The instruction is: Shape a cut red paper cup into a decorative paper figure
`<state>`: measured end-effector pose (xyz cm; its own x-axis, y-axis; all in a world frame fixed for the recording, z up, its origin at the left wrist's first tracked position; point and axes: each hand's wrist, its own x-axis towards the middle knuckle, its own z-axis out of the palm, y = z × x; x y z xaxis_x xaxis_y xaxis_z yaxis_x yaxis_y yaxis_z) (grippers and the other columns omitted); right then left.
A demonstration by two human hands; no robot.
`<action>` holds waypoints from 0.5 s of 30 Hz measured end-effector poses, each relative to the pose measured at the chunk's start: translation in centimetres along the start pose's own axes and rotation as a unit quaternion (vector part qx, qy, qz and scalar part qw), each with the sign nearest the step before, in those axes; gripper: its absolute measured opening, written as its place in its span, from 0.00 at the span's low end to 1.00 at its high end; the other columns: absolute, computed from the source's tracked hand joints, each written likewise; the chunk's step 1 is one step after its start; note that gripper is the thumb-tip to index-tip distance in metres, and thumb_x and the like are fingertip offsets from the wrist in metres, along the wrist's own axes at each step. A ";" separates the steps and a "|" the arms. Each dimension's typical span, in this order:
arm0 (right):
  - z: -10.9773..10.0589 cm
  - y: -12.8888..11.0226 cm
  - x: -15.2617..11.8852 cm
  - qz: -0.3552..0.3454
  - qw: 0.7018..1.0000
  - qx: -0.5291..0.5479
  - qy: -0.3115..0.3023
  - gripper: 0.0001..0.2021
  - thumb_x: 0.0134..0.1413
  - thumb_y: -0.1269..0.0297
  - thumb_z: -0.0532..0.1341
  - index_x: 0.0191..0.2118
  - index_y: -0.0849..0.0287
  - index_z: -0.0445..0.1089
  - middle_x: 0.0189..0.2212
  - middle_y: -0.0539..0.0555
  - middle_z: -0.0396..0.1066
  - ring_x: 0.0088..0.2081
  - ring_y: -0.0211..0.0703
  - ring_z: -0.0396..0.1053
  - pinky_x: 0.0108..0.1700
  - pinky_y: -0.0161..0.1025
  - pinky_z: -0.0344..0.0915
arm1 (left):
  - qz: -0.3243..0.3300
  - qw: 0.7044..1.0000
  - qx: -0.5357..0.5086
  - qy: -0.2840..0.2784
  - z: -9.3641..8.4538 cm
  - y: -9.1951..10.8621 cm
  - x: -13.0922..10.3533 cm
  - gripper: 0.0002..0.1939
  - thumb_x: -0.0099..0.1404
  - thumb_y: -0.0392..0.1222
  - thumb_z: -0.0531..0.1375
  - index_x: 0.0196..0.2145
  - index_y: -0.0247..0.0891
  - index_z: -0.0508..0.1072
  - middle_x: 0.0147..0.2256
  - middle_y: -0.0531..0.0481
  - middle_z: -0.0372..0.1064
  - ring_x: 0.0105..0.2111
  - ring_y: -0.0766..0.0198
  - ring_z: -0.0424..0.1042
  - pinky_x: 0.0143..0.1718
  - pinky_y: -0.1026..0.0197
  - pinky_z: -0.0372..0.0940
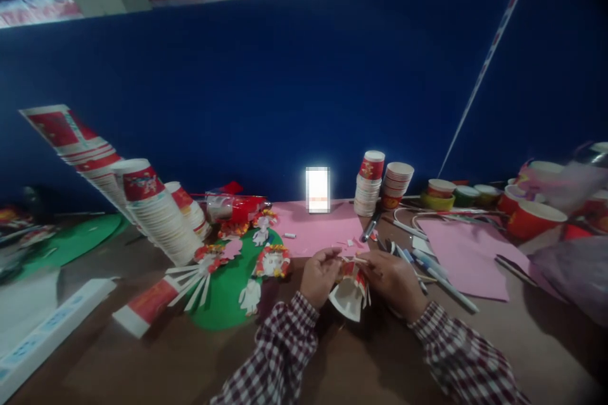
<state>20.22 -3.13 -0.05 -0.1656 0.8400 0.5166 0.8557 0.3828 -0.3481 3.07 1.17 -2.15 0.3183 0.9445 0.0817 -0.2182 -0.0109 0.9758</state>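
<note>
Between my hands is a cut paper cup, red outside and white inside, its wide open end tilted toward me. My left hand is closed on its left side, fingers near the top. My right hand grips the other side, where thin cut strips hang down. The fingertips of both hands meet near the cup's far end and are partly hidden. Just left lies a green paper sheet bearing white paper figures and a red-and-orange trimmed cup piece. Pink paper with small scraps lies beyond my hands.
Tall stacks of paper cups lean at the left, near a single red cup on its side. Two shorter cup stacks stand behind. Pens, pink paper and tape rolls lie right. A power strip is far left.
</note>
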 end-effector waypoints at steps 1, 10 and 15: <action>0.1 0.0 0.0 -0.003 1.000 -0.004 0.007 0.11 0.55 0.61 0.51 0.39 0.56 0.68 0.35 0.54 0.71 0.35 0.40 0.68 0.38 0.35 0.63 | 0.001 1.000 0.017 -0.019 0.0 0.2 0.0 0.16 0.52 0.40 0.60 0.39 0.31 0.69 0.38 0.41 0.70 0.37 0.62 0.70 0.41 0.59 0.64; 0.7 0.2 -0.8 0.005 0.997 -0.042 0.065 0.12 0.52 0.60 0.54 0.42 0.57 0.68 0.37 0.53 0.72 0.36 0.40 0.70 0.37 0.34 0.64 | -0.033 0.999 0.028 -0.016 -1.5 -0.1 -0.2 0.16 0.50 0.39 0.62 0.38 0.30 0.70 0.37 0.40 0.70 0.38 0.60 0.69 0.42 0.55 0.63; 0.3 -0.1 -1.0 -0.009 0.995 -0.046 0.083 0.12 0.52 0.61 0.55 0.42 0.57 0.68 0.37 0.52 0.72 0.36 0.38 0.69 0.38 0.33 0.64 | -0.078 0.996 -0.008 -0.042 -0.9 -1.2 0.2 0.24 0.46 0.40 0.65 0.42 0.30 0.67 0.40 0.37 0.68 0.40 0.59 0.68 0.44 0.54 0.62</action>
<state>20.12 -3.91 -0.79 -0.1046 0.7554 0.6469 0.8955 0.3544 -0.2690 2.56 1.72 -3.48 0.4250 0.9036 -0.0543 -0.1749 0.1408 0.9745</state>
